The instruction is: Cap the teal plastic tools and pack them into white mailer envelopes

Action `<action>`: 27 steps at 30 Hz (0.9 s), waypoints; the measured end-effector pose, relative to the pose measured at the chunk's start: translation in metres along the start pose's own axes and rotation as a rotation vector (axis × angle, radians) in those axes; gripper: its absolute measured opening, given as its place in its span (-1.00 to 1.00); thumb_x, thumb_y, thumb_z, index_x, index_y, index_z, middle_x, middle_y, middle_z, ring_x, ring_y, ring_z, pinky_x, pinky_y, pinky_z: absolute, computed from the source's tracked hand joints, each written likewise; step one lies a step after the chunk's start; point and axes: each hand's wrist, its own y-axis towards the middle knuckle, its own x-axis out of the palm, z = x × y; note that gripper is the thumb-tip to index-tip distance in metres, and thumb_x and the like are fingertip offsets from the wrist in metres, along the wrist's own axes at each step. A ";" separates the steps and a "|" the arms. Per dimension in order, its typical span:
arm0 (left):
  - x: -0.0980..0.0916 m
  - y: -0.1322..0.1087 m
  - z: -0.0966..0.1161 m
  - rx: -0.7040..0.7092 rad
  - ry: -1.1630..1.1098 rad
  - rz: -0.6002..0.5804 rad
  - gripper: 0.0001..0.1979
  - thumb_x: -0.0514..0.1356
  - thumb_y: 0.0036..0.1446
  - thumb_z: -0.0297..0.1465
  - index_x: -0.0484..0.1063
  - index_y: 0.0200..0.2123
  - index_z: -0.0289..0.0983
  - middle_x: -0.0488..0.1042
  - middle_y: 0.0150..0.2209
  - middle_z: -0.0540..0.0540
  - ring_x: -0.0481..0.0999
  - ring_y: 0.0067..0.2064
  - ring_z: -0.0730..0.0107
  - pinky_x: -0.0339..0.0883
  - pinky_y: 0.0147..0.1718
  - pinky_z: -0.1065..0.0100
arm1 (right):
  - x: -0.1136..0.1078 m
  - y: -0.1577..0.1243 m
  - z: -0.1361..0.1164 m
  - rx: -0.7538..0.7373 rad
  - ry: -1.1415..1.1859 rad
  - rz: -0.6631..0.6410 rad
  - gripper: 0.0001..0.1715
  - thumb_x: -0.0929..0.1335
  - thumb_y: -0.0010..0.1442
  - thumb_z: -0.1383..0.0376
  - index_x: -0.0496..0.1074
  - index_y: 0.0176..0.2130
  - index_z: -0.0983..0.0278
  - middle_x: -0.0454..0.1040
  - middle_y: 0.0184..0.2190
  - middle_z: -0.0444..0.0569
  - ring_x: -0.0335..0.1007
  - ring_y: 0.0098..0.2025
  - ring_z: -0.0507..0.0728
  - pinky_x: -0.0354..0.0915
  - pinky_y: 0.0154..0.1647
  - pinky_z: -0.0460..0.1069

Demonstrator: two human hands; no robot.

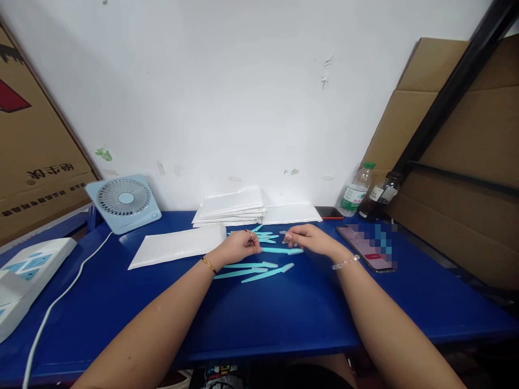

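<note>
My left hand (239, 246) is closed in a pinch on the handle end of a turquoise eyebrow razor (279, 250), whose blade end points right. Just beyond that end, my right hand (308, 237) has its fingers pinched around a small clear plastic piece (284, 241), perhaps a blade cover; its exact shape is hard to make out. Several more razors (267, 273) lie loose on the blue table nearer to me. Behind my left hand is a further small heap of razors (265, 236), partly hidden by the fingers.
White padded envelopes (231, 202) are stacked against the wall, with another envelope (174, 246) at left. A light-blue fan (125, 200), a white cable and a power strip (32, 265) occupy the left. A phone (365, 248), another phone (329, 212) and two bottles (357, 192) are at right.
</note>
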 end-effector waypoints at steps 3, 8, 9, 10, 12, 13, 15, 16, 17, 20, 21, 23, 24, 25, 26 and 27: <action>-0.003 0.002 -0.010 -0.080 -0.038 0.091 -0.68 0.15 0.06 -0.10 0.44 -0.40 -0.26 0.42 -0.48 0.00 0.36 -0.44 0.42 0.17 -0.48 0.43 | 0.001 -0.001 -0.003 0.028 0.077 -0.047 -0.56 0.34 0.11 -0.01 0.48 -0.30 0.32 0.50 -0.46 -0.03 0.34 -0.47 0.03 0.23 -0.49 -0.10; -0.011 0.002 -0.019 -0.122 0.034 0.105 -0.70 0.15 0.05 -0.12 0.43 -0.40 -0.24 0.44 -0.48 0.02 0.40 -0.43 0.40 0.21 -0.45 0.42 | -0.001 0.002 0.007 0.058 0.108 0.009 -0.64 0.36 0.09 0.06 0.46 -0.34 0.34 0.47 -0.51 -0.04 0.32 -0.52 0.01 0.25 -0.49 -0.09; -0.014 0.002 -0.021 -0.142 0.080 0.122 -0.71 0.14 0.06 -0.13 0.44 -0.40 -0.23 0.45 -0.48 0.02 0.41 -0.42 0.39 0.22 -0.43 0.41 | -0.003 0.002 0.011 0.069 0.100 0.034 -0.64 0.35 0.10 0.07 0.45 -0.34 0.34 0.47 -0.51 -0.04 0.32 -0.52 0.02 0.25 -0.49 -0.09; -0.018 0.001 -0.022 -0.163 0.134 0.152 -0.72 0.15 0.05 -0.13 0.44 -0.39 -0.22 0.46 -0.45 0.01 0.42 -0.39 0.38 0.23 -0.40 0.40 | -0.005 0.003 0.014 0.080 0.080 0.068 -0.65 0.34 0.11 0.08 0.46 -0.33 0.34 0.48 -0.50 -0.03 0.32 -0.52 0.02 0.25 -0.48 -0.08; -0.024 -0.002 -0.022 -0.181 0.236 0.223 -0.70 0.20 0.00 -0.11 0.46 -0.33 -0.21 0.48 -0.36 -0.02 0.44 -0.30 0.32 0.24 -0.34 0.37 | -0.008 0.004 0.019 0.080 -0.009 0.146 -0.66 0.33 0.13 0.10 0.47 -0.30 0.33 0.50 -0.47 -0.02 0.35 -0.48 0.05 0.25 -0.44 -0.07; -0.027 -0.004 -0.021 -0.166 0.265 0.243 -0.67 0.22 -0.04 -0.10 0.46 -0.29 -0.20 0.47 -0.30 -0.03 0.44 -0.25 0.29 0.25 -0.31 0.36 | -0.008 0.004 0.021 0.066 -0.076 0.182 -0.68 0.34 0.13 0.11 0.48 -0.28 0.32 0.50 -0.44 -0.02 0.36 -0.45 0.06 0.25 -0.42 -0.06; -0.029 -0.007 -0.016 -0.094 0.268 0.184 -0.60 0.26 -0.10 -0.06 0.47 -0.25 -0.19 0.45 -0.24 -0.03 0.43 -0.20 0.28 0.25 -0.28 0.37 | -0.007 0.005 0.022 0.022 -0.197 0.217 -0.72 0.34 0.13 0.14 0.49 -0.27 0.29 0.52 -0.41 -0.02 0.37 -0.41 0.08 0.23 -0.38 -0.06; -0.029 -0.009 -0.013 -0.049 0.252 0.103 -0.60 0.27 -0.12 -0.05 0.48 -0.26 -0.18 0.44 -0.23 -0.03 0.43 -0.21 0.30 0.25 -0.29 0.38 | -0.005 0.006 0.021 0.004 -0.236 0.213 -0.73 0.34 0.13 0.15 0.50 -0.28 0.28 0.52 -0.40 -0.02 0.36 -0.41 0.08 0.22 -0.38 -0.06; -0.027 -0.010 -0.009 -0.009 0.235 0.010 -0.63 0.27 -0.11 -0.06 0.50 -0.28 -0.17 0.44 -0.24 -0.02 0.43 -0.24 0.32 0.24 -0.31 0.39 | -0.003 0.006 0.020 -0.009 -0.261 0.200 -0.74 0.33 0.14 0.16 0.51 -0.29 0.28 0.52 -0.40 -0.02 0.35 -0.41 0.07 0.22 -0.38 -0.06; -0.018 -0.012 0.002 0.028 0.221 -0.178 -0.76 0.25 -0.05 -0.14 0.52 -0.38 -0.18 0.45 -0.30 -0.01 0.41 -0.32 0.37 0.20 -0.39 0.41 | 0.005 0.005 0.012 -0.049 -0.280 0.142 -0.74 0.32 0.15 0.16 0.52 -0.31 0.28 0.51 -0.39 -0.03 0.33 -0.41 0.07 0.20 -0.39 -0.06; -0.015 -0.011 0.004 0.015 0.225 -0.194 -0.79 0.24 -0.03 -0.18 0.52 -0.41 -0.18 0.46 -0.33 -0.01 0.41 -0.34 0.39 0.18 -0.41 0.41 | 0.008 0.005 0.008 -0.068 -0.273 0.116 -0.73 0.32 0.15 0.15 0.52 -0.31 0.28 0.50 -0.38 -0.03 0.32 -0.41 0.06 0.19 -0.39 -0.06; -0.010 -0.011 0.008 -0.008 0.241 -0.187 -0.82 0.20 0.02 -0.22 0.51 -0.43 -0.20 0.47 -0.37 -0.01 0.40 -0.38 0.40 0.17 -0.42 0.41 | 0.014 0.004 0.001 -0.106 -0.244 0.042 -0.70 0.33 0.15 0.12 0.52 -0.29 0.27 0.49 -0.39 -0.06 0.30 -0.41 0.05 0.18 -0.40 -0.07; -0.008 -0.010 0.009 -0.011 0.254 -0.167 -0.82 0.19 0.04 -0.24 0.51 -0.43 -0.21 0.47 -0.38 -0.01 0.40 -0.38 0.40 0.17 -0.42 0.40 | 0.017 0.003 -0.002 -0.122 -0.231 0.000 -0.69 0.34 0.15 0.10 0.52 -0.30 0.27 0.48 -0.40 -0.07 0.29 -0.42 0.04 0.17 -0.41 -0.08; -0.007 -0.009 0.010 -0.008 0.268 -0.138 -0.82 0.18 0.06 -0.25 0.50 -0.42 -0.21 0.48 -0.37 -0.02 0.41 -0.38 0.40 0.17 -0.41 0.40 | 0.020 0.003 -0.005 -0.135 -0.227 -0.037 -0.69 0.35 0.14 0.08 0.52 -0.30 0.27 0.46 -0.42 -0.07 0.28 -0.43 0.03 0.16 -0.43 -0.09; -0.006 -0.008 0.011 0.001 0.281 -0.106 -0.81 0.16 0.08 -0.26 0.50 -0.42 -0.22 0.48 -0.36 -0.03 0.42 -0.36 0.38 0.18 -0.39 0.40 | 0.023 0.004 -0.007 -0.147 -0.231 -0.067 -0.68 0.35 0.13 0.07 0.52 -0.32 0.27 0.46 -0.44 -0.08 0.27 -0.45 0.03 0.15 -0.44 -0.09; -0.005 -0.007 0.012 0.012 0.290 -0.073 -0.81 0.15 0.09 -0.27 0.50 -0.42 -0.22 0.48 -0.36 -0.04 0.43 -0.33 0.37 0.19 -0.36 0.39 | 0.025 0.004 -0.009 -0.157 -0.239 -0.086 -0.68 0.36 0.13 0.07 0.52 -0.34 0.27 0.45 -0.45 -0.08 0.26 -0.45 0.03 0.13 -0.45 -0.09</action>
